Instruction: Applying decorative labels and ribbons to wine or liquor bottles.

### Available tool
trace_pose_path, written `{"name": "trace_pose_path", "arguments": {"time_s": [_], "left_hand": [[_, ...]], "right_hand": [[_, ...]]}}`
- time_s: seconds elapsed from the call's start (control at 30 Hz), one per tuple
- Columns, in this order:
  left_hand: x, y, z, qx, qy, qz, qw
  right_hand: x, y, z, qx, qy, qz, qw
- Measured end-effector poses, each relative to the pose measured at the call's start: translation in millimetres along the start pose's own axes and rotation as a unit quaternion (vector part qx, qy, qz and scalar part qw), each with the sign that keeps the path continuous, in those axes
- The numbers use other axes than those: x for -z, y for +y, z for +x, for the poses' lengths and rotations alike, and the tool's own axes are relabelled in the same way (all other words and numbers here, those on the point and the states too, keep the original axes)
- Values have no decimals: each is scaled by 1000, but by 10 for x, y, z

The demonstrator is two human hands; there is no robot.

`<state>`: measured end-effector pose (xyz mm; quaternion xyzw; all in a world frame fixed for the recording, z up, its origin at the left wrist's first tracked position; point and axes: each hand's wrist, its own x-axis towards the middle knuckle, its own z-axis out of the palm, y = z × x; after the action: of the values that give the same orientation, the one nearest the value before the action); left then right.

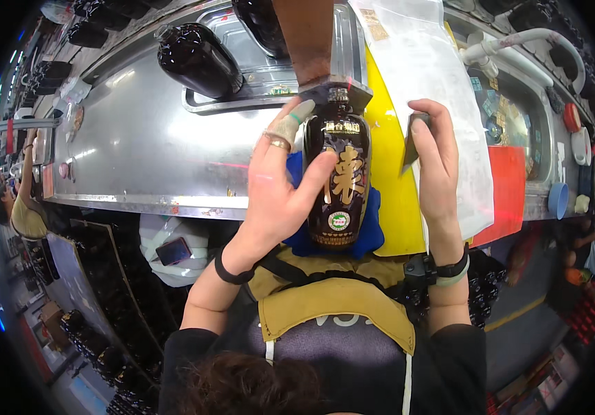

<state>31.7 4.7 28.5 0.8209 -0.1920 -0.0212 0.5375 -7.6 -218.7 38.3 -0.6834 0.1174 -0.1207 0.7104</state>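
A dark, glossy bottle (337, 207) with gold characters and a small round green-and-white label lies in front of me on a blue cloth (378, 220), its neck pointing away. My left hand (277, 187) is on its left side, thumb pressed to the front, fingers stretched along toward the neck. A beige finger cover with a green band and a ring show on those fingers. To the right of the bottle, my right hand (437, 155) pinches a small, flat, dark grey blade-like piece (412, 146), its tip pointing down, apart from the bottle.
Beyond the left hand, another dark bottle (199, 61) lies on a metal tray (204, 104). A brown board (306, 38) stands past the bottle neck. Yellow (389, 138), white (443, 83) and red (507, 183) sheets cover the right side. A white pipe (519, 40) curves over a basin (539, 131).
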Motion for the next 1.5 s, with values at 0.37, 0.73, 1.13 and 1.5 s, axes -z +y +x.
{"name": "trace_pose_path", "arguments": {"time_s": [0.37,0.73,1.13,1.5], "left_hand": [[47,29,434,255,-174,-323,895],[41,10,462,236,-192,-304,903],[59,-20,505,241,-211,-327,889],[82,-21,503,238,-233,-317,888]], "right_hand": [[-247,-7,403,-60,-145,-51,986],[-262,-50,422,-98,-166,-48,980],[-337,-33,426,-152,-171,-64,971],[-331,-6,372,-133,-166,-54,976]]}}
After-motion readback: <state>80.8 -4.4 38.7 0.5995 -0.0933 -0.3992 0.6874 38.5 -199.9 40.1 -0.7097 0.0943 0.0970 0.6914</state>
